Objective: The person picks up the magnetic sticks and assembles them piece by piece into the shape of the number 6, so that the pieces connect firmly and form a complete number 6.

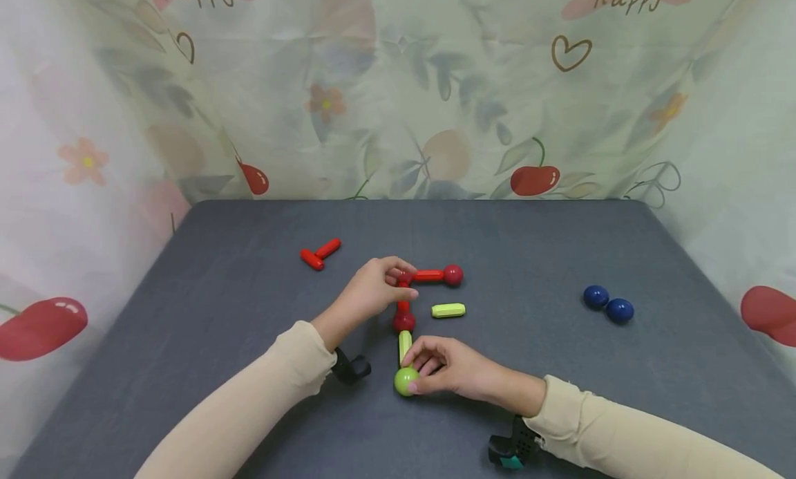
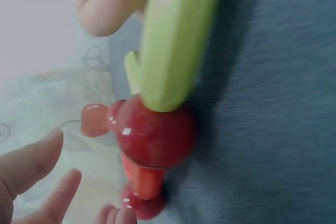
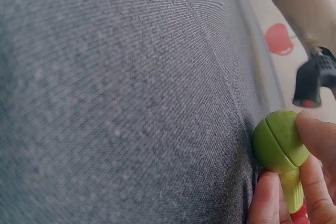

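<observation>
A jointed chain of balls and rods lies on the dark table. At its near end, my right hand (image 1: 463,368) pinches a green ball (image 1: 404,382) between thumb and fingers. From that ball a light green rod (image 2: 176,45) runs to a red ball (image 2: 157,132). A red rod (image 1: 403,305) continues to the corner red ball, partly hidden by my left hand (image 1: 373,285). Another red rod (image 1: 428,276) leads right to an end red ball (image 1: 453,275). The left fingers are spread beside the corner; in the left wrist view they appear apart from the chain.
A loose light green rod (image 1: 448,310) lies right of the chain. Two red rods (image 1: 320,254) lie at the back left, and two dark blue balls (image 1: 607,303) sit on the right. Patterned cloth (image 1: 398,119) rises behind the table (image 1: 528,244).
</observation>
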{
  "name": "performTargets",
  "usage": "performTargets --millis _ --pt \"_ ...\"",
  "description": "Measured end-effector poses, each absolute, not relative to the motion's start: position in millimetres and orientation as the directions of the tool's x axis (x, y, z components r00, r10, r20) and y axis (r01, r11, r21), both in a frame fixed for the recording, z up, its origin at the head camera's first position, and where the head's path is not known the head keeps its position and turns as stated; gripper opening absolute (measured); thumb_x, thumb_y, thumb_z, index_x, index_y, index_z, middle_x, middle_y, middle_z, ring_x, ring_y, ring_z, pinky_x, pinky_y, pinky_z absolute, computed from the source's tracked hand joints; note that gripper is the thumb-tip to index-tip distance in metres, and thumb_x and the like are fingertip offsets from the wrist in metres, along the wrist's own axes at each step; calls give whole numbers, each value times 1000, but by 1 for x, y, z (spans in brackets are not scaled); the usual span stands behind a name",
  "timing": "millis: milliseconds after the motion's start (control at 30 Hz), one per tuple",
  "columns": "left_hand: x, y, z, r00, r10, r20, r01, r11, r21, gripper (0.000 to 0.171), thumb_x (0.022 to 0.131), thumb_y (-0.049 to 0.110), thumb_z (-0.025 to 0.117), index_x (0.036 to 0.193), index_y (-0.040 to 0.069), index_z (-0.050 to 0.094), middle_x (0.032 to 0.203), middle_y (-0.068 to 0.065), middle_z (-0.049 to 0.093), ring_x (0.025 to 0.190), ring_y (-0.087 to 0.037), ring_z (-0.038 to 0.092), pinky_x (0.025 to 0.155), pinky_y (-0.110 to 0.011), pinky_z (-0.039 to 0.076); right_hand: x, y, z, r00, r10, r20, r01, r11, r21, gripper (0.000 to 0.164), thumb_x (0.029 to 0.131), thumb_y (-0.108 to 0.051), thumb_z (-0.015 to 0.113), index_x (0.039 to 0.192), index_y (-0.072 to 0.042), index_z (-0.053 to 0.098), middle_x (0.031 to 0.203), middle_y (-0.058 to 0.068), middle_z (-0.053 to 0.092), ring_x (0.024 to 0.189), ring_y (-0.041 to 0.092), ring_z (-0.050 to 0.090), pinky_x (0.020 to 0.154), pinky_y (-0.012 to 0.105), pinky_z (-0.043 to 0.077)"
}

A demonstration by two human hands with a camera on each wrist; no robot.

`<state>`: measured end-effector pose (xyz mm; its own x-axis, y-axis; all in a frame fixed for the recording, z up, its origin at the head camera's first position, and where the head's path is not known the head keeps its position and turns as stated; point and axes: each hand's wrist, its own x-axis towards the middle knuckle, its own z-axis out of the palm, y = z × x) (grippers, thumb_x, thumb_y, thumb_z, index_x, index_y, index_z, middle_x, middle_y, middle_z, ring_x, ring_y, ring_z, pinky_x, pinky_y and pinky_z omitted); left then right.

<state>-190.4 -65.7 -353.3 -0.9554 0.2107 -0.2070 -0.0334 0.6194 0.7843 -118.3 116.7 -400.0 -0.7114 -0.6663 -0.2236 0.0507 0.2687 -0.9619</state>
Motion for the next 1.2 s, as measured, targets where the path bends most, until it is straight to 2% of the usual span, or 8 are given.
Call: performTargets --millis 133,333,567,967,1200 --pt "-182 -75 -363 -947 182 -266 -113 585 803 35 82 20 78 115 21 66 120 -8 59 106 -24 56 85 -39 50 -118 116 -400 -713 -662 -231 59 272 -961 32 84 -8 75 109 4 59 94 5 60 85 16 58 76 23 50" --pt "-175 -79 -374 -909 243 -340 -171 526 833 36 82 17 78 116 19 66 109 -9 62 93 -22 58 78 -34 47 -118 117 -399 -713 -658 -245 69 281 -957 32 83 -8 75 109 3 59 95 6 61 85 17 58 76 23 50" --pt "-176 -82 -381 -903 261 -341 -173 508 844 34 82 18 78 114 18 67 99 -8 63 86 -20 58 70 -29 44 -118 116 -398 -714 -656 -246 70 282 -957 32 84 -9 75 109 3 59 95 6 61 85 17 59 76 23 50" --pt "-178 -87 -385 -897 288 -336 -163 491 856 34 82 19 78 114 19 67 93 -7 63 82 -19 55 67 -28 41 -114 115 -399 -730 -640 -241 73 278 -958 31 84 -10 74 109 2 60 94 6 60 85 17 58 75 23 50" --pt "-178 -87 -385 -891 302 -338 -165 480 862 34 82 19 78 115 18 67 93 -7 62 82 -19 55 67 -28 41 -106 115 -398 -765 -621 -170 -14 279 -960 31 85 -11 73 112 -1 61 96 9 61 85 17 59 74 23 51"
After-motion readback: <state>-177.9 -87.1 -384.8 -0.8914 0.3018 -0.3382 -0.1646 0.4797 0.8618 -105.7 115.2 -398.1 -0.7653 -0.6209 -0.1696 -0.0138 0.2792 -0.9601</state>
